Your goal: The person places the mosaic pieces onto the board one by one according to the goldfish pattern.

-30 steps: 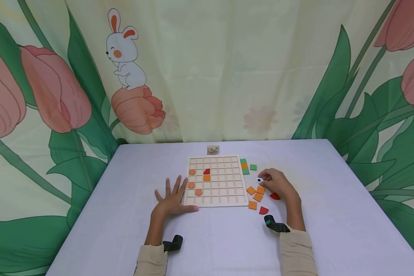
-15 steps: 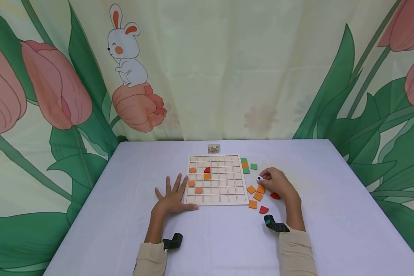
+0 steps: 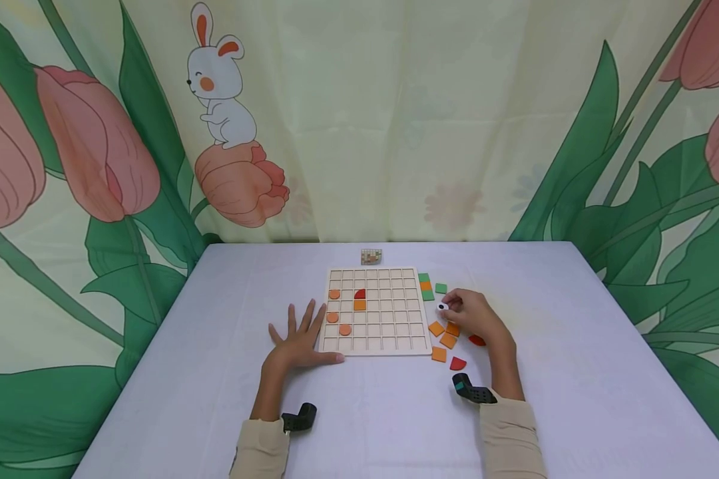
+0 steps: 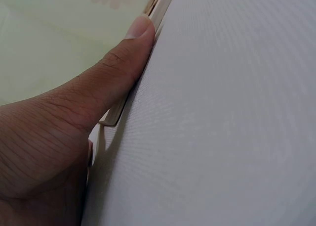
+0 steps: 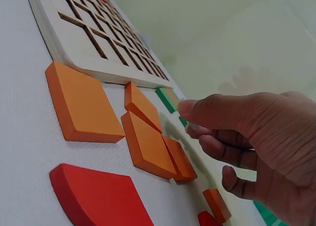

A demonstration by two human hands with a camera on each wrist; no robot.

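My right hand [image 3: 478, 316] pinches a small white disc with a black dot [image 3: 441, 307], like an eye, just right of the wooden grid board [image 3: 395, 311]. In the right wrist view the thumb and fingertips of that hand [image 5: 266, 132] meet, mostly hiding the disc. My left hand [image 3: 297, 349] lies spread at the board's near left corner, its thumb along the front edge and a fingertip at the left side. Set in the grid are several orange discs [image 3: 345, 330], a red quarter-circle [image 3: 360, 294] and an orange square [image 3: 359, 305].
Loose orange squares [image 3: 439, 354] and red quarter-circles [image 3: 458, 364] lie right of the board, below my right hand. Green and orange squares [image 3: 425, 287] line the board's right edge, with one green square [image 3: 441, 288] beside them. Behind the board is a small patterned card [image 3: 371, 257].
My right hand has shifted slightly left, toward the board, with the white disc still pinched. The left hand keeps its place, and the head view has tilted a little.
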